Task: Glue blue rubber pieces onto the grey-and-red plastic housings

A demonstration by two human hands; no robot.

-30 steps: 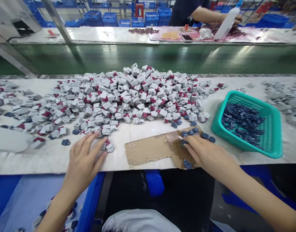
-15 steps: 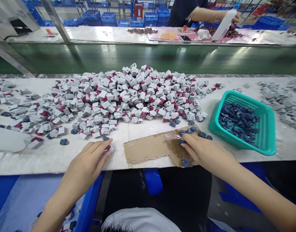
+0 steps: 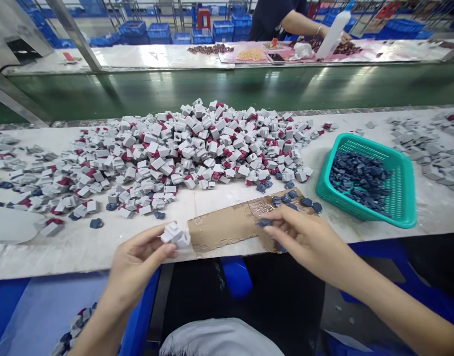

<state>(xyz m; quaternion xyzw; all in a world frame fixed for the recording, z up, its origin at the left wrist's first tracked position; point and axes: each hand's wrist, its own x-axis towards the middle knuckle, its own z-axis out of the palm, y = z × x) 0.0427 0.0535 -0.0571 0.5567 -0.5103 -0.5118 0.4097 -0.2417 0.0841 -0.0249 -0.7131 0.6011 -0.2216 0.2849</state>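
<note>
My left hand point(image 3: 138, 259) is closed on a small grey plastic block point(image 3: 175, 235), lifted just above the table's near edge. My right hand point(image 3: 304, 237) pinches a dark blue piece point(image 3: 264, 223) over a torn sheet of cardboard point(image 3: 227, 225). A few more blue pieces point(image 3: 297, 200) lie on the cardboard's far right corner. A big heap of grey and red blocks point(image 3: 197, 143) covers the middle of the white table point(image 3: 82, 247). A teal basket point(image 3: 404, 198) at the right holds many dark blue pieces.
A green conveyor belt point(image 3: 227, 89) runs behind the table. Beyond it another person point(image 3: 282, 17) works at a far bench with a white bottle point(image 3: 332, 29). More grey parts point(image 3: 423, 148) lie at the far right and far left. A blue bin point(image 3: 45, 306) sits below left.
My left hand drew back from the heap's edge and lifted a grey block. My right hand picked a blue piece off the cardboard and moved left toward the block.
</note>
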